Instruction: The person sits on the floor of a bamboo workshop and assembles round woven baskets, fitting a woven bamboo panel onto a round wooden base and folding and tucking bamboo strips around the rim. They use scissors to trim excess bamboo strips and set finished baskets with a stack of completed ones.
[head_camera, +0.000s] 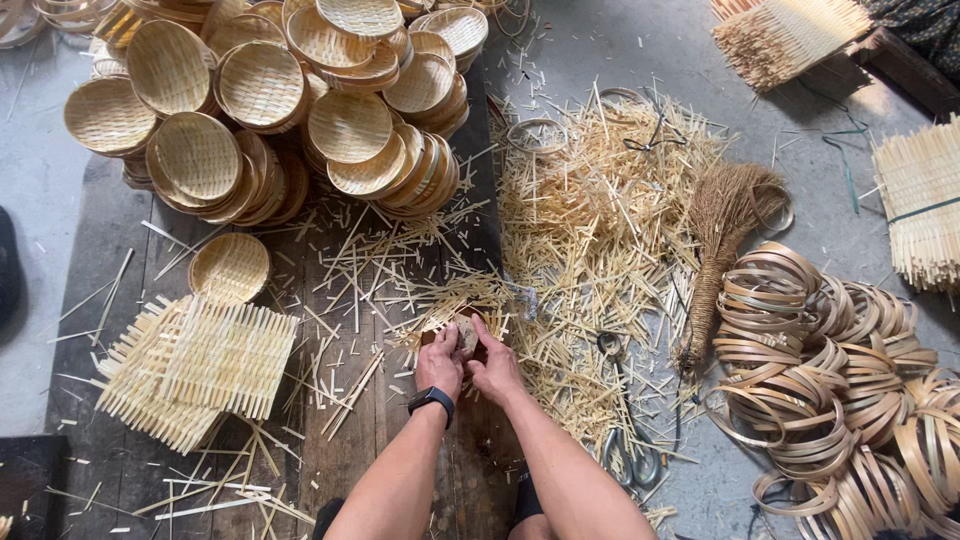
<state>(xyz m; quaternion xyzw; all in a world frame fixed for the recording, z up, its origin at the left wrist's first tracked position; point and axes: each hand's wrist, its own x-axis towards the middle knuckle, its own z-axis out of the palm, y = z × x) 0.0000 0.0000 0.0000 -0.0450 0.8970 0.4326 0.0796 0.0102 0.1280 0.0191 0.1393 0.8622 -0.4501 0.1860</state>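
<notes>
My left hand (440, 366), with a black watch on its wrist, and my right hand (493, 368) meet over a dark wooden board (340, 440). Together they press a small brownish block-like thing (466, 333) down onto a small woven bamboo piece (455, 305). Both hands have their fingers closed around the block. Loose bamboo splinters lie all around them. What the block is exactly I cannot tell.
Several stacks of small round woven baskets (270, 100) fill the far left. Flat woven mats (200, 365) lie at the left. A heap of bamboo offcuts (600, 230), a fibre brush (715, 250), scissors (625, 440) and coiled bamboo rings (830, 370) lie at the right.
</notes>
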